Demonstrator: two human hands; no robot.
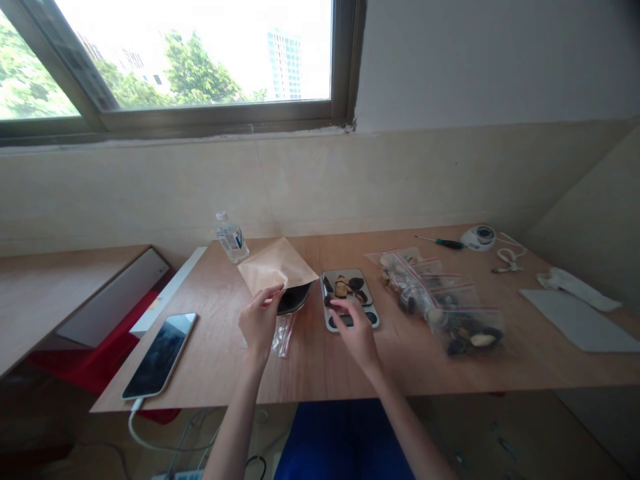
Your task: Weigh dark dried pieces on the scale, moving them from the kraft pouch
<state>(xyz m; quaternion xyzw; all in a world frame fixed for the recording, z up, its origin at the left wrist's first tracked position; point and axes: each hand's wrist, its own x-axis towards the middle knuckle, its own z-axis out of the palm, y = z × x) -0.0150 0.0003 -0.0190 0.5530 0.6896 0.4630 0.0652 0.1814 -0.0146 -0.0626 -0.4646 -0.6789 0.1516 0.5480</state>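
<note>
1. Left hand [260,322] pinches the open mouth of a brown paper pouch [277,270], fingers closed on its edge, mid-table toward the near edge.
2. Right hand [356,325] hovers over a small kitchen scale [349,298], fingers loosely spread, palm down; contact with the scale unclear, nothing visibly held.
3. Dark and tan pieces [345,286] sit on the scale's plate, just right of the pouch.
4. Empty clear zip bag [283,335] lies under the left hand.
5. Row of filled zip bags [440,303] runs right of the scale.
6. Phone [161,353] lies near the table's front-left corner, water bottle [231,237] at the far edge, screwdriver [443,243] toward the far-right corner.
</note>
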